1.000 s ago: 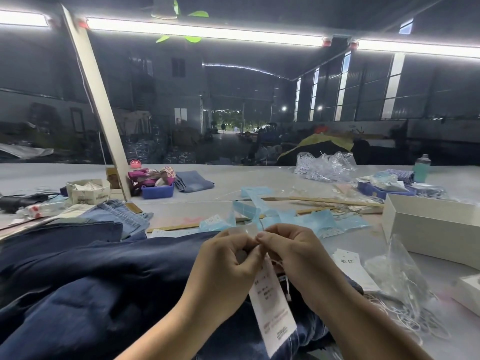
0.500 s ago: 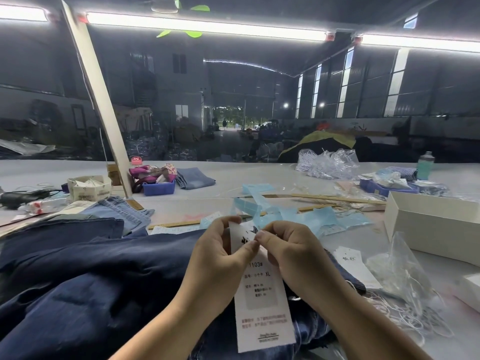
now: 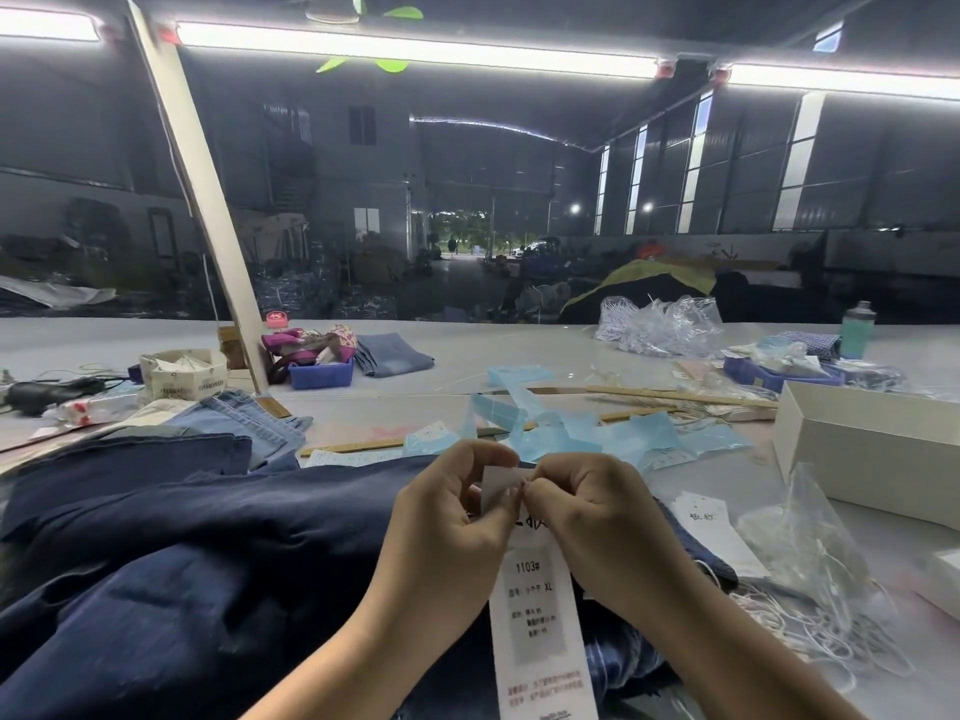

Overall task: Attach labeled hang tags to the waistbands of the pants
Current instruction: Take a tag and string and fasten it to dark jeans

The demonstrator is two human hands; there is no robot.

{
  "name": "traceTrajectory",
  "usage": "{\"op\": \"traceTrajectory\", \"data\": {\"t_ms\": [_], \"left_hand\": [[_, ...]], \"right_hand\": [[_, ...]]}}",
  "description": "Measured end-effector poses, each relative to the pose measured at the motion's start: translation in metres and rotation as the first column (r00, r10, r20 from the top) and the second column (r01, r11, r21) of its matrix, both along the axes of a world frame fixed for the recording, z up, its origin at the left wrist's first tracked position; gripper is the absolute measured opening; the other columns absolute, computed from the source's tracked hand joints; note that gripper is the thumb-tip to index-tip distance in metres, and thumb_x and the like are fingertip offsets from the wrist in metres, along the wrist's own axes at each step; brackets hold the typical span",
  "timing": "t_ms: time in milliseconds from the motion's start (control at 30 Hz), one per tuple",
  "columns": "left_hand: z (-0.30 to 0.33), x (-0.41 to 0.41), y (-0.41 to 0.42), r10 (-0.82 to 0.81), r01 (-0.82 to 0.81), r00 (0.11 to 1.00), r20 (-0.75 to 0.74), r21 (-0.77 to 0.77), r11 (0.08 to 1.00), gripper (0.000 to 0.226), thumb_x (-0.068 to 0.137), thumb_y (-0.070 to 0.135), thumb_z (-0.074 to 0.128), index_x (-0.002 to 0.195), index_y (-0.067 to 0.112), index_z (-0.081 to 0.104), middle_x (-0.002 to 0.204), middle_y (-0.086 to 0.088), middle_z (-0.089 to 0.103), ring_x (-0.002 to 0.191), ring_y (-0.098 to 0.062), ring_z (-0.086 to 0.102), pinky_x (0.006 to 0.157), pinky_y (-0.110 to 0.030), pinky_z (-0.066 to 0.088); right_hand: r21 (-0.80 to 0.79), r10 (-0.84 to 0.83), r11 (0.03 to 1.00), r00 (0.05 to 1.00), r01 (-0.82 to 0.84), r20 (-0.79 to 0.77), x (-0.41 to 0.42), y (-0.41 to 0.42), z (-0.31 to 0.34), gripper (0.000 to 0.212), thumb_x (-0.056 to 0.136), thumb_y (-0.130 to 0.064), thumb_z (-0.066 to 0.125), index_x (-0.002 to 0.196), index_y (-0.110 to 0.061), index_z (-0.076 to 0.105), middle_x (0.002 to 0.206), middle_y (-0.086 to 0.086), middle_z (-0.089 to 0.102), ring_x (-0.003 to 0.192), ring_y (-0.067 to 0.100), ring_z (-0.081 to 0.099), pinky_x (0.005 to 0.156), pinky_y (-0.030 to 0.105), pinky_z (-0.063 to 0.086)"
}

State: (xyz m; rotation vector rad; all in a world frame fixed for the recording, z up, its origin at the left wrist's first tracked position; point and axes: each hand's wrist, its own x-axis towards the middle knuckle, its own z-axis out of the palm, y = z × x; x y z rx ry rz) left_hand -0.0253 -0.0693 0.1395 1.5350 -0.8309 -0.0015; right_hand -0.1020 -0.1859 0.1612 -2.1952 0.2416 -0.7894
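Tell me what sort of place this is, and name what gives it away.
Most likely a garment factory's finishing floor. Dark jeans lie heaped on a long worktable, both hands pinch a printed size tag, and a bag of tag strings lies beside them. Behind is a big metal-walled hall.

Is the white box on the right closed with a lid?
No, the white box stands open on top, with no lid on it.
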Motion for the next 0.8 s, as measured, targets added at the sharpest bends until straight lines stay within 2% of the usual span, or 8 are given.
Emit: {"op": "traceTrajectory", "data": {"t_ms": [100, 200, 267, 367, 467, 567, 700, 800], "left_hand": [[0.002, -0.001, 0.003, -0.045, 0.044, 0.999, -0.021, -0.013, 0.999, 0.022, 0.093, 0.018, 0.061, 0.091, 0.039, 0.066, 0.082, 0.001, 0.073, 0.075, -0.022, 0.071, 0.066, -0.038, 0.060], [0.010, 0.001, 0.005, -0.198, 0.167, 0.941, -0.273, -0.134, 0.977, 0.029, 0.099, 0.009, 0.046, 0.092, 0.024, 0.070, 0.077, -0.007, 0.073, 0.067, -0.019, 0.069, 0.056, -0.030, 0.056], [0.012, 0.006, 0.005, -0.234, 0.197, 0.910, -0.341, -0.140, 0.970, 0.029, 0.099, 0.000, 0.041, 0.101, 0.015, 0.065, 0.077, -0.010, 0.072, 0.065, -0.021, 0.069, 0.055, -0.030, 0.056], [0.011, 0.009, 0.005, -0.278, 0.264, 0.908, -0.314, -0.087, 0.961, 0.025, 0.091, -0.007, 0.053, 0.105, 0.013, 0.062, 0.083, -0.007, 0.074, 0.071, -0.021, 0.071, 0.060, -0.030, 0.057], [0.013, 0.016, 0.007, -0.344, 0.342, 0.879, -0.331, -0.066, 0.938, 0.023, 0.082, -0.005, 0.067, 0.100, 0.008, 0.062, 0.082, -0.005, 0.073, 0.071, -0.020, 0.069, 0.062, -0.031, 0.057], [0.017, 0.024, 0.010, -0.416, 0.425, 0.825, -0.381, -0.066, 0.903, 0.031, 0.068, 0.004, 0.069, 0.098, 0.007, 0.062, 0.081, -0.010, 0.070, 0.072, -0.024, 0.068, 0.065, -0.035, 0.057], [0.021, 0.023, 0.007, -0.318, 0.340, 0.895, -0.313, 0.017, 0.940, 0.018, 0.078, 0.002, 0.067, 0.091, 0.009, 0.056, 0.075, -0.008, 0.068, 0.067, -0.023, 0.067, 0.064, -0.037, 0.057], [0.022, 0.027, 0.002, -0.208, 0.208, 0.907, -0.367, -0.041, 0.977, 0.020, 0.091, -0.008, 0.046, 0.089, 0.009, 0.056, 0.068, -0.007, 0.054, 0.053, -0.016, 0.057, 0.052, -0.035, 0.055]], "right_hand": [[-0.010, 0.004, 1.000, 0.999, -0.004, -0.037, -0.001, -0.001, 0.000, 0.029, 0.081, -0.033, 0.051, 0.062, -0.013, 0.059, 0.054, 0.002, 0.063, 0.050, 0.016, 0.061, 0.044, 0.038, 0.043], [-0.005, 0.025, 1.000, 0.995, -0.026, -0.101, -0.003, -0.005, 0.000, 0.031, 0.085, -0.025, 0.049, 0.056, -0.013, 0.052, 0.050, -0.010, 0.060, 0.042, 0.002, 0.047, 0.044, 0.025, 0.035], [-0.010, 0.035, 0.999, 0.990, -0.036, -0.135, -0.004, -0.006, 0.002, 0.033, 0.084, -0.021, 0.049, 0.053, -0.011, 0.045, 0.046, -0.013, 0.056, 0.040, 0.001, 0.045, 0.044, 0.020, 0.031], [0.020, 0.085, 0.996, 0.980, -0.083, -0.180, -0.005, -0.008, 0.006, 0.042, 0.089, -0.013, 0.053, 0.047, -0.018, 0.048, 0.044, -0.018, 0.054, 0.039, -0.002, 0.048, 0.040, 0.012, 0.029], [0.026, 0.141, 0.990, 0.964, -0.139, -0.226, -0.009, -0.010, 0.010, 0.042, 0.090, -0.014, 0.054, 0.049, -0.024, 0.056, 0.043, -0.020, 0.053, 0.039, -0.003, 0.047, 0.040, 0.010, 0.028], [0.022, 0.183, 0.983, 0.954, -0.183, -0.237, -0.011, -0.011, 0.011, 0.032, 0.091, -0.014, 0.054, 0.060, -0.012, 0.060, 0.045, -0.017, 0.051, 0.040, 0.000, 0.038, 0.041, 0.012, 0.027], [0.038, 0.204, 0.979, 0.953, -0.201, -0.222, -0.010, -0.013, 0.009, 0.032, 0.095, -0.022, 0.056, 0.066, -0.007, 0.062, 0.045, -0.018, 0.053, 0.040, 0.000, 0.037, 0.042, 0.012, 0.028], [0.066, 0.208, 0.978, 0.955, -0.199, -0.210, -0.010, -0.016, 0.006, 0.033, 0.096, -0.028, 0.059, 0.070, -0.009, 0.063, 0.046, -0.017, 0.054, 0.041, 0.000, 0.037, 0.045, 0.015, 0.031]]}}
